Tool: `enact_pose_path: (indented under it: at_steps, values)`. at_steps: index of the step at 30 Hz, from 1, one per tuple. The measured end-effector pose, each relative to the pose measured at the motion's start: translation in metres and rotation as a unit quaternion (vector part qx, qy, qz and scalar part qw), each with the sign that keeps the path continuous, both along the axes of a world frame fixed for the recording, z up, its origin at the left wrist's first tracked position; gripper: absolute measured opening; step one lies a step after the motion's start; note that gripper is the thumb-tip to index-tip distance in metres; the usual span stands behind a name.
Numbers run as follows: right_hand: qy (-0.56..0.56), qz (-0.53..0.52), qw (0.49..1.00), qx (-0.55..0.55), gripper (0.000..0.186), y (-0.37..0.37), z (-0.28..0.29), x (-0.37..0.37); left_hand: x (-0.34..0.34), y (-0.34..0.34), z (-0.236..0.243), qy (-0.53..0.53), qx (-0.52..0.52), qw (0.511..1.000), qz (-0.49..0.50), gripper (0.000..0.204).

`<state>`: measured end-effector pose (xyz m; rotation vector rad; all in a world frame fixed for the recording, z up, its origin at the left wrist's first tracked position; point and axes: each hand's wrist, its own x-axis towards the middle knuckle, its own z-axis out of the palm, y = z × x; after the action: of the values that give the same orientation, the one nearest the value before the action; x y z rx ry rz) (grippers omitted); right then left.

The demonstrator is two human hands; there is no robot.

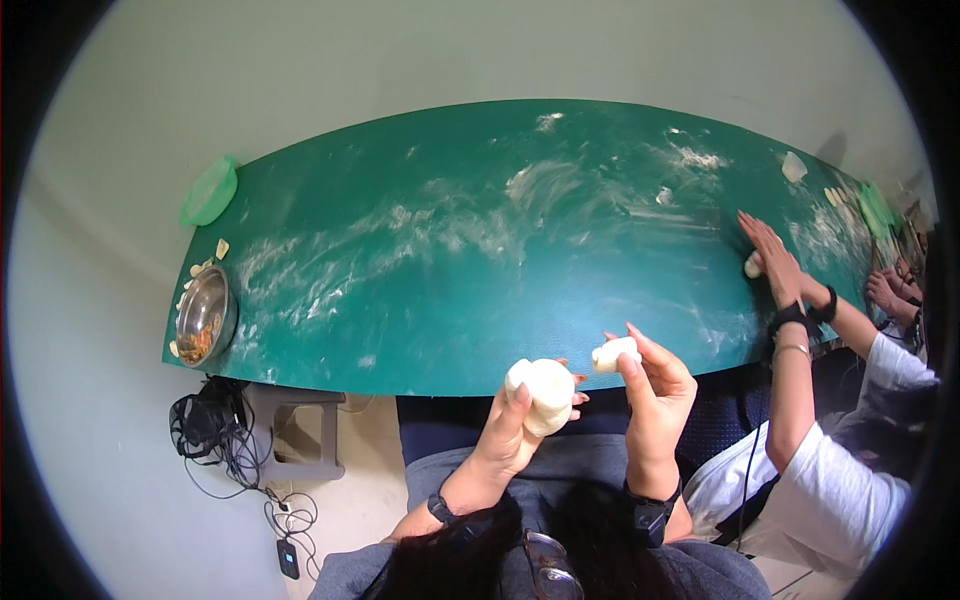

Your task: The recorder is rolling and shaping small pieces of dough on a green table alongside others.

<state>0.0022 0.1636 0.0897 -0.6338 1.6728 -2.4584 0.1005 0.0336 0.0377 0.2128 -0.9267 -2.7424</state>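
Currently left hand [506,433] gripping large dough lump [545,395], right hand [656,398] pinching smaller piece [612,355].

A grey plastic stool [333,440] stands on the pale floor [374,455] beside tangled thin black cables [241,455]; a small black rectangular device [288,560] lies near.

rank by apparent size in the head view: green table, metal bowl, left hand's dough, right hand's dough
1. Green table
2. Metal bowl and dough lump in left hand: similar, dough likely nearer, so unranked
3. Dough piece in right hand
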Motion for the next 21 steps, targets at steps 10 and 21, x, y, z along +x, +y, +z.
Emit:
enact_pose_path:
  at_steps: [10,21]
  values:
    - [0.132,0.011,0.985,0.108,0.024,-0.012,-0.007,-0.003,-0.001,0.010,0.012,-0.044,-0.019,0.998,-0.029,0.063]
    - [0.097,0.089,0.987,0.093,0.022,-0.008,-0.009,-0.006,0.000,-0.003,0.011,-0.068,-0.072,0.993,-0.057,0.056]
